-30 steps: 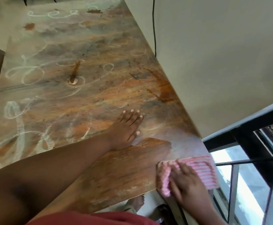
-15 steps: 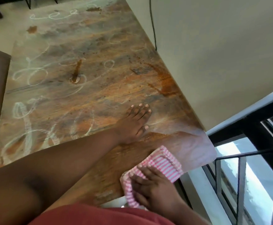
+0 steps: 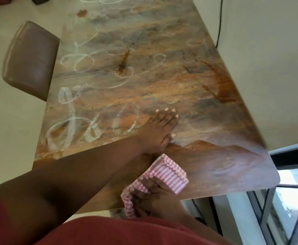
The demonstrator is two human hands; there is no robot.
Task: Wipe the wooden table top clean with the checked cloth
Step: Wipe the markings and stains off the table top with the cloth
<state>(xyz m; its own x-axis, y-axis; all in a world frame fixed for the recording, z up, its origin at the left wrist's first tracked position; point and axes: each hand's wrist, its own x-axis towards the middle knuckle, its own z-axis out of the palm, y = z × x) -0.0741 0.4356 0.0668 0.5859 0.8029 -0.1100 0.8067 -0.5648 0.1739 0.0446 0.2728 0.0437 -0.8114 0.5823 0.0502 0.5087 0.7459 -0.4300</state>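
The wooden table top (image 3: pixel 162 85) runs away from me, covered in white chalk-like loops and brown stains. A darker wiped patch (image 3: pixel 224 165) lies at its near right corner. The pink-and-white checked cloth (image 3: pixel 169 172), folded, lies on the near edge of the table. My right hand (image 3: pixel 155 197) presses down on it with spread fingers, and part of the cloth hangs over the edge by my thumb. Just beyond the cloth, my left hand (image 3: pixel 160 128) rests flat on the table, fingers straight.
A brown padded chair (image 3: pixel 29 59) is tucked against the table's left side. A cream wall (image 3: pixel 268 68) borders the right side, with a black cable (image 3: pixel 219 23) running down it. A dark window frame and glass (image 3: pixel 286 209) stand at the lower right.
My right hand has dragged the cloth from the near right corner leftward along the front edge, leaving a wiped patch. My left hand stays planted; the view has shifted left, showing the chair.
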